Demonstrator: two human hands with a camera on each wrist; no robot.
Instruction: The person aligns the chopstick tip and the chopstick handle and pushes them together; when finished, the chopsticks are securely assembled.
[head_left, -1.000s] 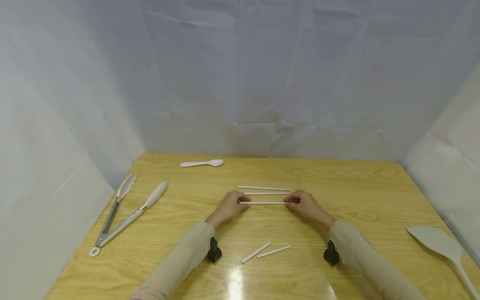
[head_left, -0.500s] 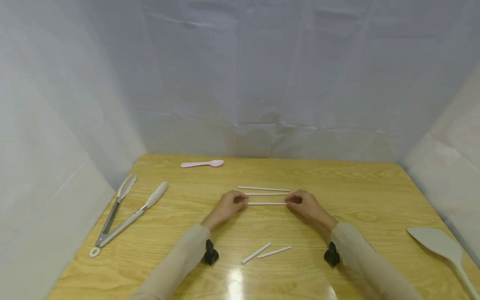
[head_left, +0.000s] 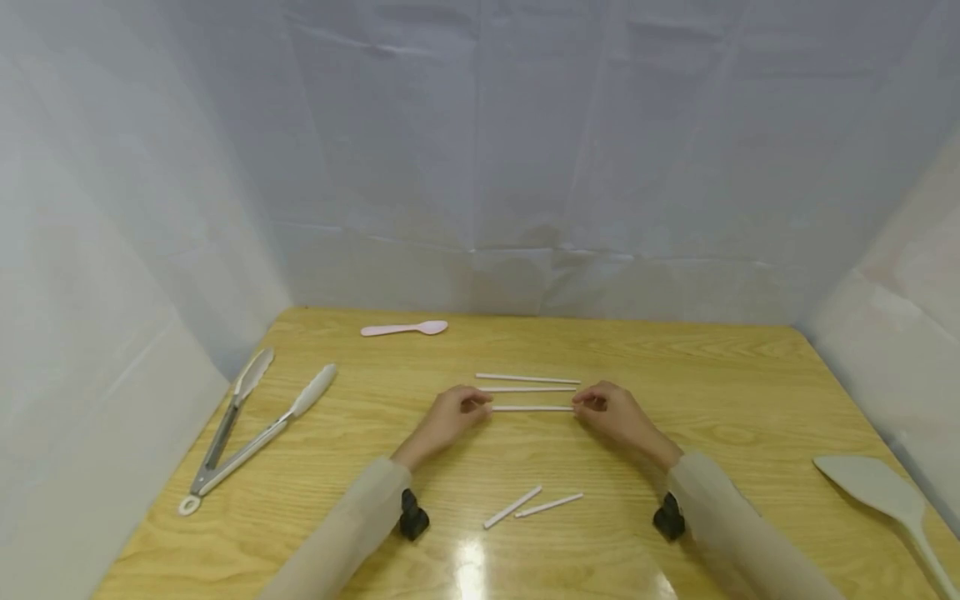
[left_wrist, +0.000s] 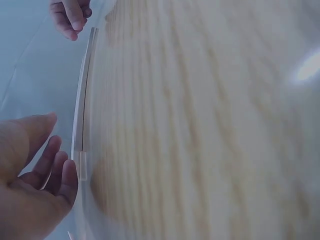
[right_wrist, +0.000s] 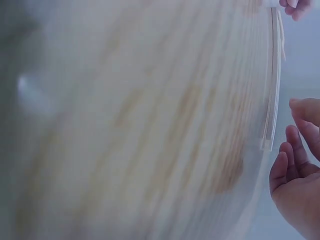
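Observation:
A slim white chopstick [head_left: 532,408] lies sideways on the table between my hands. At its left end is my left hand [head_left: 448,416], thumb and fingers apart in the left wrist view. My right hand [head_left: 617,416] is close to the right end, and its thumb and fingertips stand apart in the right wrist view. Whether either hand still touches the chopstick is hard to tell. Just behind lie a second chopstick [head_left: 528,389] and a third chopstick [head_left: 527,378], roughly parallel to it. Nearer me are two shorter white sticks, a left one [head_left: 512,507] and a right one [head_left: 550,505].
Spread metal tongs [head_left: 247,446] lie at the left of the wooden table [head_left: 675,367]. A pink spoon [head_left: 405,328] rests near the back edge, and a pale spatula [head_left: 877,487] is at the right. White sheeting [head_left: 525,150] surrounds the table's back and sides.
My left hand has drawn back leftward from the chopstick's end, its grip loosened. The right hand has shifted slightly right. The chopstick has stayed nearly in place.

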